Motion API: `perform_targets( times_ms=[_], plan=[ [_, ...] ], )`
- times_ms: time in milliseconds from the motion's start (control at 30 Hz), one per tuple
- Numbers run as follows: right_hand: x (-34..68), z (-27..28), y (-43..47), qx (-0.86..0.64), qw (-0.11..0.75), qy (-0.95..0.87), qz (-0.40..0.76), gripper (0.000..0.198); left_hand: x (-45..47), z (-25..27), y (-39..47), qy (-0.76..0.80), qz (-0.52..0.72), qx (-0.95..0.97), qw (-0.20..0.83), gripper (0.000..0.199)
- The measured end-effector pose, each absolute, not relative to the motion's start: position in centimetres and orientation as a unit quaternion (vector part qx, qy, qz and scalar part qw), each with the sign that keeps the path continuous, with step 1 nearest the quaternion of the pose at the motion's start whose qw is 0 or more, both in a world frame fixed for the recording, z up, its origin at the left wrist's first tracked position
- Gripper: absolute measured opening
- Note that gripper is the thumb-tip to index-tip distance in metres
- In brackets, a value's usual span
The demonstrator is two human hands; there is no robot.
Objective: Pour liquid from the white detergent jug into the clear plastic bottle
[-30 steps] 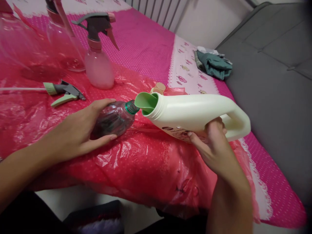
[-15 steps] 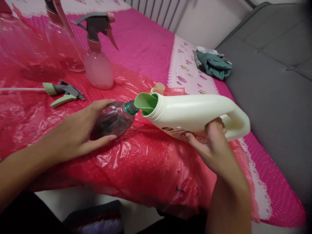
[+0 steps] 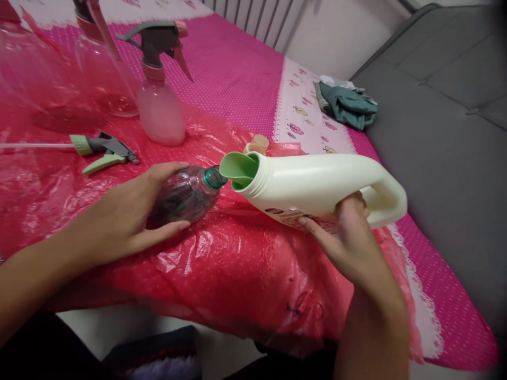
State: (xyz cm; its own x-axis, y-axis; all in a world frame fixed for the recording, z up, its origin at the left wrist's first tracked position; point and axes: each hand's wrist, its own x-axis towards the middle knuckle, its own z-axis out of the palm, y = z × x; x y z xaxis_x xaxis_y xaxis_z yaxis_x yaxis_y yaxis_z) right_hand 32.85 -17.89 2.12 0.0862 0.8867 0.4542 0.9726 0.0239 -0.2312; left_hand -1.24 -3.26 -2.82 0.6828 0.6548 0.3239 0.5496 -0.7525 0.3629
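Note:
My left hand [image 3: 146,211] is wrapped around a clear bottle [image 3: 190,192] that has a green threaded neck and leans to the right. In my right hand [image 3: 344,232] is a large cream jug [image 3: 312,177], tipped to the left with its green pouring spout [image 3: 237,168] right at the bottle's mouth. Whether liquid is flowing cannot be made out. The fingers of the right hand pass partly out of sight behind the jug and its handle. Just behind the jug's mouth lies a peach-coloured cap [image 3: 259,143].
A red plastic sheet [image 3: 222,274] covers the near part of the bed. Spray bottles with pink collars stand at the back left, one [image 3: 160,113] holding cloudy liquid. A loose green-and-grey spray head [image 3: 105,150] lies on the sheet. Folded clothes [image 3: 346,103] rest near the grey headboard [image 3: 443,142].
Almost nothing differs. Both hands, the bottle and the jug hold nearly the same pose, with only a tiny shift to the right.

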Motion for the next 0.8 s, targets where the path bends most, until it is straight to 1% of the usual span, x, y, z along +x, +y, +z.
perform_targets(
  times_ms=[200, 367, 600, 800],
  plan=[
    [33.02, 1.88, -17.63, -0.691, 0.252, -0.671, -0.097, 0.061, -1.28, -2.65, -3.4, 0.332, 0.218, 0.907, 0.142, 0.079],
    [32.97, 1.91, -17.61, -0.693, 0.262, -0.665, -0.095, 0.059, -1.34, -2.87, -3.31, 0.331, 0.218, 0.908, 0.132, 0.079],
    [32.73, 2.16, -17.59, -0.681, 0.267, -0.674, -0.098, 0.05, -1.43, -2.87, -3.26, 0.326, 0.221, 0.908, 0.14, 0.08],
    [32.63, 1.6, -17.18, -0.696, 0.269, -0.654, -0.126, 0.06, -1.3, -2.72, -3.37, 0.323, 0.223, 0.91, 0.134, 0.078]
  ],
)
